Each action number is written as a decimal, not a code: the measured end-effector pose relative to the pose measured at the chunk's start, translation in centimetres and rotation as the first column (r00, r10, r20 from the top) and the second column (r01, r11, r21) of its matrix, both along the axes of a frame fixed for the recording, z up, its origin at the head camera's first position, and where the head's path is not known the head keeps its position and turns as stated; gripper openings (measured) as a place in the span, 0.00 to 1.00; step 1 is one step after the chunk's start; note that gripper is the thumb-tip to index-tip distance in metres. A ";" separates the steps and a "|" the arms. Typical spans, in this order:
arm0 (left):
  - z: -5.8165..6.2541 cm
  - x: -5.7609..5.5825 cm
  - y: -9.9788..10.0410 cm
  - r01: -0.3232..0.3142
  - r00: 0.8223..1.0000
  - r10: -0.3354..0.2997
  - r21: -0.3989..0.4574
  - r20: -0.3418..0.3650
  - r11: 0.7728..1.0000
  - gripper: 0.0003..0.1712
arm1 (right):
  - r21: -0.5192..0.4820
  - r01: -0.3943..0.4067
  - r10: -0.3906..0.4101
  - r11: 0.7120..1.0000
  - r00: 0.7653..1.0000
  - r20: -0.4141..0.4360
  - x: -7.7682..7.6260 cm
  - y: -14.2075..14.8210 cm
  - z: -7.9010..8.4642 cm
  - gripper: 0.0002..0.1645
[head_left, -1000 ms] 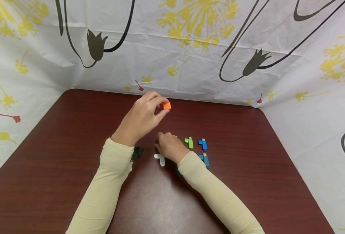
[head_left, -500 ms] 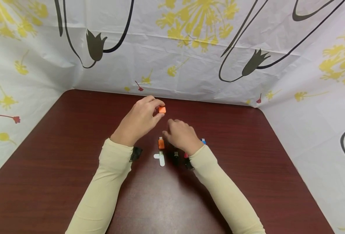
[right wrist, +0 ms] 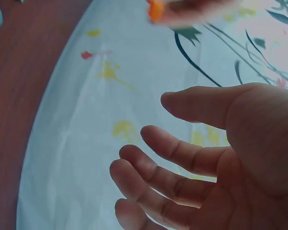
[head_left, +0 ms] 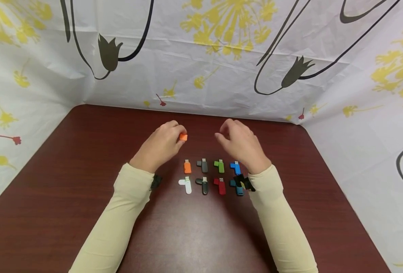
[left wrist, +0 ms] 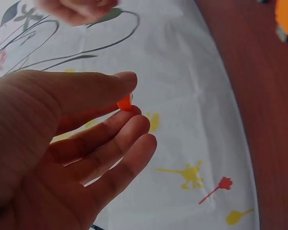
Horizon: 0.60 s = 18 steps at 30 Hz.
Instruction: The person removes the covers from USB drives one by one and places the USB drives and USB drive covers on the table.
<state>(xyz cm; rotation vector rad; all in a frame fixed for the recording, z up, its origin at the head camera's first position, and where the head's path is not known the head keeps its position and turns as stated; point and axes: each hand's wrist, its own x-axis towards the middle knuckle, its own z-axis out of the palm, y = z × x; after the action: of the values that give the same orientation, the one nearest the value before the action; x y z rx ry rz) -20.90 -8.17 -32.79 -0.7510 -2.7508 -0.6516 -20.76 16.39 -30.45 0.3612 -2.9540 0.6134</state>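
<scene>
Over a dark red counter (head_left: 68, 197), your left hand (head_left: 160, 146) has its fingers (left wrist: 127, 81) pinching an orange cap (head_left: 183, 137); your right hand (head_left: 240, 144) hovers beside it, fingers loosely spread, holding nothing. Below sit two rows of USB sticks (head_left: 204, 176). White flowered sheeting (head_left: 201, 57) walls it all round.

A dark wooden table (head_left: 68, 182) backed by flower-printed white sheeting (head_left: 194, 57).

Dark red-brown table (head_left: 68, 197); white backdrop (head_left: 201, 76) patterned with yellow flowers and black tulips; cream sleeves (head_left: 119, 212).
</scene>
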 end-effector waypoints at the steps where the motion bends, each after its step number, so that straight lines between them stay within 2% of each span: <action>1: -0.3 -0.1 0.0 0.005 1.000 -0.005 -0.016 0.009 1.000 0.10 | -0.010 0.004 -0.004 1.000 1.000 -0.002 0.0 0.3 0.2 0.17; 4: -1.2 -0.3 0.2 0.015 0.998 -0.011 -0.062 0.060 0.998 0.10 | -0.036 0.017 -0.017 0.999 1.000 -0.011 0.0 1.3 0.8 0.17; 7: -2.0 -0.7 0.5 0.017 0.989 -0.003 -0.096 0.146 0.995 0.07 | -0.055 0.029 -0.030 0.998 0.999 -0.020 0.2 2.0 1.3 0.17; 13: -3.7 -1.3 1.0 0.007 0.948 0.036 -0.133 0.315 0.991 0.02 | -0.090 0.042 -0.045 0.995 0.999 -0.028 0.4 2.9 2.1 0.16; 15: -4.2 -1.4 1.1 0.009 0.937 0.045 -0.152 0.348 0.988 0.02 | -0.097 0.043 -0.046 0.994 0.999 -0.029 0.4 3.2 2.3 0.16; 18: -4.9 -1.5 1.3 0.019 0.930 0.053 -0.193 0.363 0.981 0.01 | -0.103 0.043 -0.046 0.994 0.999 -0.028 0.5 3.4 2.4 0.17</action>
<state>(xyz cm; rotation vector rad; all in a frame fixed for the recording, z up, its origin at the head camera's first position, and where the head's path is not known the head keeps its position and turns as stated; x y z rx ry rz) -22.38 -6.90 -37.73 -0.7033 -3.1978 -0.5756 -20.30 19.81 -28.03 0.2910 -2.8793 0.7439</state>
